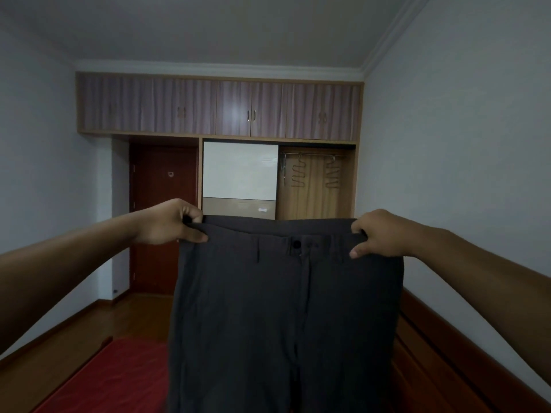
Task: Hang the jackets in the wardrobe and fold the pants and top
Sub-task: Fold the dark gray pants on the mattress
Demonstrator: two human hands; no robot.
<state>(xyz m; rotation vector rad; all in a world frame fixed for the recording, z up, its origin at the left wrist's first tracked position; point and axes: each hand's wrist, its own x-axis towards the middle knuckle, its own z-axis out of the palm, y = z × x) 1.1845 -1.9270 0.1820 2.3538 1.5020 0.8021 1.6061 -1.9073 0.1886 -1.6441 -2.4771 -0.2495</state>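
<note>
Your left grip (170,223) pinched one end of the waistband, thumb in front and fingers curled behind. Your right grip (378,234) held the other end the same way. Both were closed on the pants (283,308), which hung in the air straight in front of you with the waistband stretched level. The front faced you and the button (297,243) showed. The legs dropped out of the bottom of the view, so the hems couldn't be seen.

Step in hand, by my read: folding the pants, at the spread-out stage with no fold made yet. The next move likely called for bringing the two grips together to lay leg on leg, keeping the waistband taut so the seams matched. After that the pants would need a flat place, and the bed (119,374) below left looked closest.

Around you, a wooden board (447,368) ran along the right and the floor (134,308) lay beyond the bed. The wardrobe (316,204) stood at the far wall, well apart from you, its right bay open with two hangers (299,175) on the rail (313,156). A door (164,204) stood to its left.

Nothing stood between you and the pants. The pants hid whatever lay below them, and the jackets and top were not in view.
</note>
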